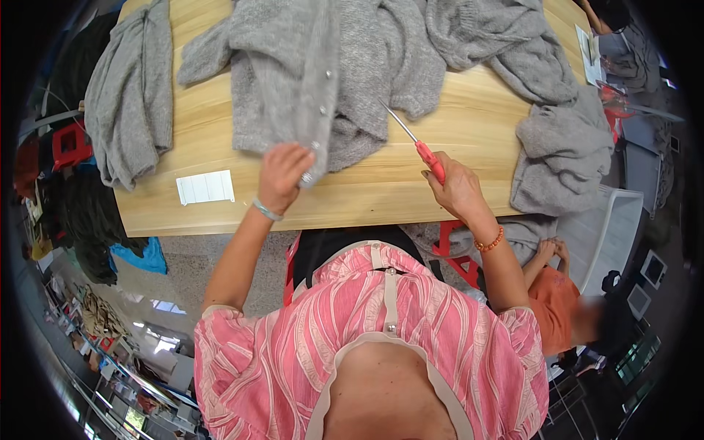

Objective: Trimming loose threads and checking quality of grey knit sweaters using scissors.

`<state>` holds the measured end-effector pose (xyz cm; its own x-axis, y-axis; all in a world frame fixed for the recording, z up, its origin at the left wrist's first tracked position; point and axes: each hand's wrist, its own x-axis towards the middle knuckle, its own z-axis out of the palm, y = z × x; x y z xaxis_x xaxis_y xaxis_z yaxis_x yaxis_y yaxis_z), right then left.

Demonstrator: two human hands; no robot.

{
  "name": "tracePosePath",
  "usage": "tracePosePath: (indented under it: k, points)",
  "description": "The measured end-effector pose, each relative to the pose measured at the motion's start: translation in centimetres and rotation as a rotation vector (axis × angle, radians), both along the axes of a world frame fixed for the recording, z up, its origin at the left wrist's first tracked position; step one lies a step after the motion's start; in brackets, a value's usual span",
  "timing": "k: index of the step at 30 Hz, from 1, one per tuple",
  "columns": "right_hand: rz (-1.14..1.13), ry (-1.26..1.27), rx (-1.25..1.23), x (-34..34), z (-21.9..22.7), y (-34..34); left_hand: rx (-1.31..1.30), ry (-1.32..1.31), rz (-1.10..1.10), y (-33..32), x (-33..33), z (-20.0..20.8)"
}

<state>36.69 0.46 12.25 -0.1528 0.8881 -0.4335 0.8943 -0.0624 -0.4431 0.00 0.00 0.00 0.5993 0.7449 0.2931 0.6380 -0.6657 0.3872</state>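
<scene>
A grey knitted cardigan [265,95] lies on the wooden table in front of me, its buttoned front edge running toward me. My left hand [284,174] is closed on the lower corner of that edge, near the lowest shiny button, and lifts it slightly; the cloth there looks blurred. In my right hand [456,187] is a red-handled tool with a thin metal shaft [427,155], gripped by the handle. Its shaft points away and to the left, and the tip ends near the cardigan's lower right part.
More grey knitwear lies at the table's left [132,103] and right [561,158]. A white ruled card [205,188] rests by the near left edge of the table [367,213]. Another person in an orange top [551,301] is at the right, beside a pale bin [612,235].
</scene>
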Motion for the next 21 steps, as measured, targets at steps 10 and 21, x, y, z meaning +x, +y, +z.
tracePosePath:
  k: [10, 21]
  points:
    - [0.066, 0.034, 0.012, -0.6, 0.4, -1.1, -0.084, 0.338, 0.156, -0.2, 0.0, -1.6]
    - [0.036, 0.1, 0.126, 1.4, 4.8, -1.7, -0.016, -0.183, 0.268, 7.2, -0.9, 18.1]
